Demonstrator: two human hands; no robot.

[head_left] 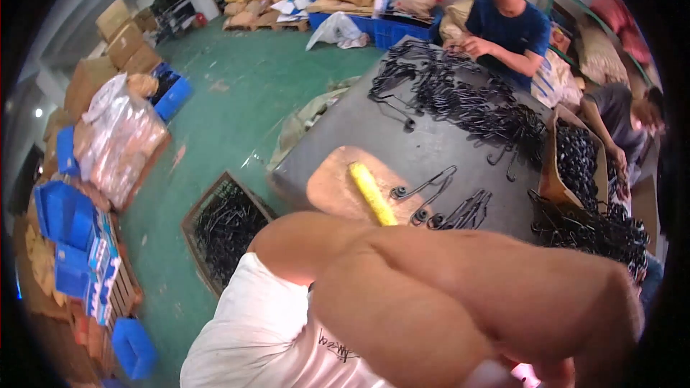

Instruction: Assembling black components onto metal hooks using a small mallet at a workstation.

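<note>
One bare arm of mine point(460, 294), most likely the right, is raised across the lower half of the view and blocks what is under it. At the bottom edge a small part of my right hand point(550, 373) shows, too little to read its fingers. My left hand is out of sight. Just beyond the arm a yellow-handled tool point(370, 192) lies on a brown board point(330, 179) on the dark table point(374, 129). Loose black wire hooks point(431, 190) lie beside it, with a small bundle of them point(467, 212) to the right.
A large tangle of black hooks point(467, 100) covers the far table. A cardboard box of hooks point(575, 158) stands at the right, a floor crate of hooks point(223, 226) at the left. Two seated people point(503, 21) point(625, 115) work opposite. Blue bins point(65, 215) and cartons line the green floor.
</note>
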